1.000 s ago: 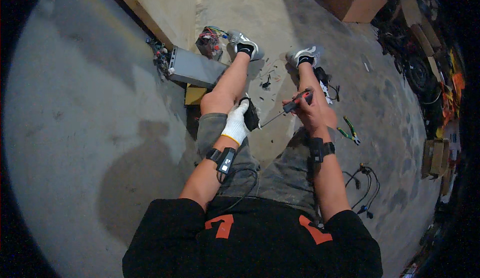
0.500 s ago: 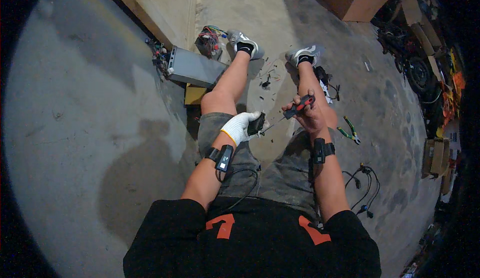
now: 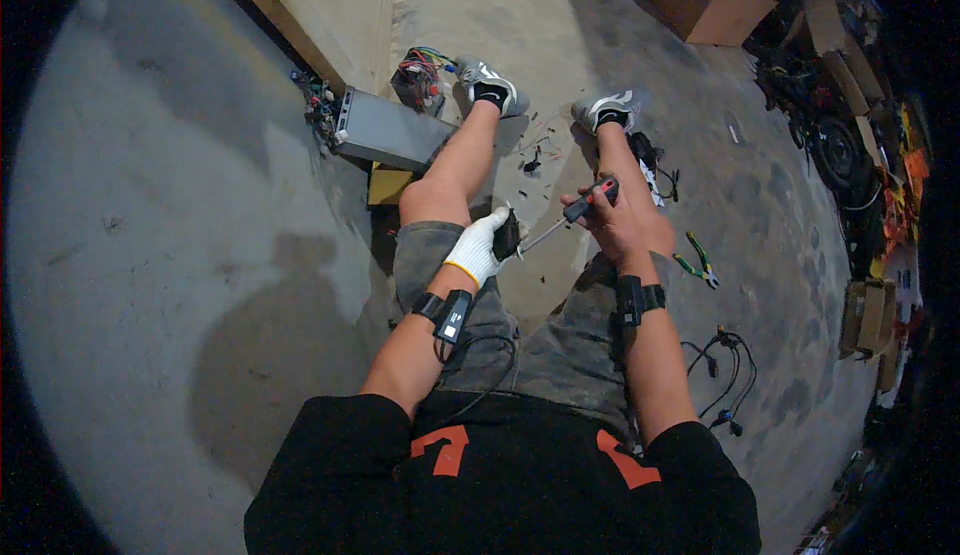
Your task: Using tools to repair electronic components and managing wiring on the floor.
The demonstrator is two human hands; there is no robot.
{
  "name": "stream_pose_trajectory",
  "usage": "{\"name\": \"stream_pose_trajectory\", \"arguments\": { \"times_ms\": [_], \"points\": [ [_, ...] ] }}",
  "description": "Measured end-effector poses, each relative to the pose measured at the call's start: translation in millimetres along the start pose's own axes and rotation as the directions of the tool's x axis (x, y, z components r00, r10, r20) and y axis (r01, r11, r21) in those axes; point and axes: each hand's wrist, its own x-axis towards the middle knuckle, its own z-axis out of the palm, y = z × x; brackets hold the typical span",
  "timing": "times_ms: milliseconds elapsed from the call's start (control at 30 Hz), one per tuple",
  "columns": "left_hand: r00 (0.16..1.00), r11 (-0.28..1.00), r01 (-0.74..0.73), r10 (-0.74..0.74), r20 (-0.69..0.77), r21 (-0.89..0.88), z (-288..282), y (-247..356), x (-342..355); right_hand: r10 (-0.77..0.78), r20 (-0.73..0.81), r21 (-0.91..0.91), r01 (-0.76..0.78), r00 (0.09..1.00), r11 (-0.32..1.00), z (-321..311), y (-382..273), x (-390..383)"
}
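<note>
My left hand (image 3: 478, 252), in a white knit glove, is closed round a small black part (image 3: 507, 237) above my lap. What kind of part it is I cannot make out. My bare right hand (image 3: 617, 221) grips a screwdriver (image 3: 577, 210) by its black and red handle. The metal shaft points down and left, and its tip meets the right side of the black part or lies very close to it. Pliers (image 3: 699, 262) with green handles lie on the floor to the right of my right forearm.
Left of my leg stand a grey metal case (image 3: 388, 132) and a yellow box (image 3: 391, 186). A bundle of coloured wires (image 3: 420, 80) lies by my left shoe. Small scraps (image 3: 532, 165) are strewn between my legs. Black cables (image 3: 735, 375) lie right; a cardboard box (image 3: 713, 0) stands far right.
My right hand has turned over, its back now showing, and the screwdriver has shifted slightly left. The left hand has moved up and left a little, tilting the black part.
</note>
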Motion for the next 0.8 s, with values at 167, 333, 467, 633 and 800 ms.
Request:
{"name": "stream_pose_trajectory", "arguments": {
  "times_ms": [167,333,467,633,800],
  "points": [
    [0.996,0.995,-0.087,0.088,-0.020,0.056,0,-1,1,0.081,-0.201,-0.157,-0.114,0.976,0.981,-3,6,8],
    [0.975,0.965,-0.224,0.221,0.033,0.135,10,6,-11,0.074,-0.294,-0.432,-0.201,0.953,0.879,-15,18,13],
    [0.947,0.940,-0.318,0.321,-0.003,0.127,11,7,-7,0.092,-0.426,-0.589,-0.353,0.900,0.727,-28,30,30],
    [0.918,0.880,-0.375,0.396,-0.014,0.292,1,4,3,-0.019,-0.453,-0.679,-0.331,0.891,0.655,-51,56,42],
    [0.926,0.900,-0.365,0.378,-0.013,0.238,1,4,2,-0.181,-0.352,-0.648,-0.100,0.918,0.755,-23,45,33]
  ]
}}
